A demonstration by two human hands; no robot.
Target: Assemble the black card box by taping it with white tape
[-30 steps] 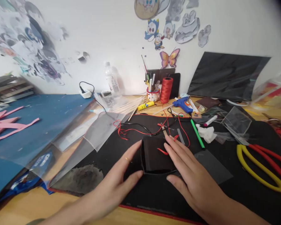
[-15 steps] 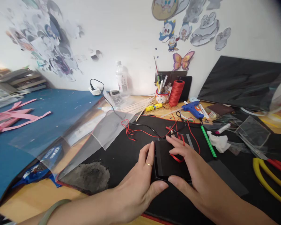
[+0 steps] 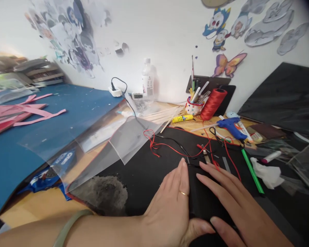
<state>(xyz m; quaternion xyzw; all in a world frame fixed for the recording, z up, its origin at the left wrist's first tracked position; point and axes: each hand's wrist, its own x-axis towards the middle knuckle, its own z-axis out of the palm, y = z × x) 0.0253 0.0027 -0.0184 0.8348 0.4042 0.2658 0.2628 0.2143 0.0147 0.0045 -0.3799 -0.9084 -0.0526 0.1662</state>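
Note:
A black box (image 3: 201, 197) lies low in the head view, between my two hands on the black mat. My left hand (image 3: 170, 202), with a gold ring, presses straight fingers along its left side, the thumb bent around the near edge. From the right, my right hand (image 3: 238, 199) grips it, fingers stretched over the top and thumb at the near edge. My hands cover much of the box, and its right side is hidden. Red cord (image 3: 170, 146) trails on the mat beyond the fingertips.
A blue glue gun (image 3: 233, 127), a green stick (image 3: 252, 171) and crumpled white tissue (image 3: 267, 172) lie to the right. Behind stand a red thread spool (image 3: 213, 104) and a pen cup (image 3: 194, 107). Clear plastic sheet (image 3: 127, 139) and an Oreo packet (image 3: 59, 168) lie left.
The view has turned, so the desk things sit further right. Both hands and the box appear lower and further right. The red loop seen by the right fingers on the box no longer shows there.

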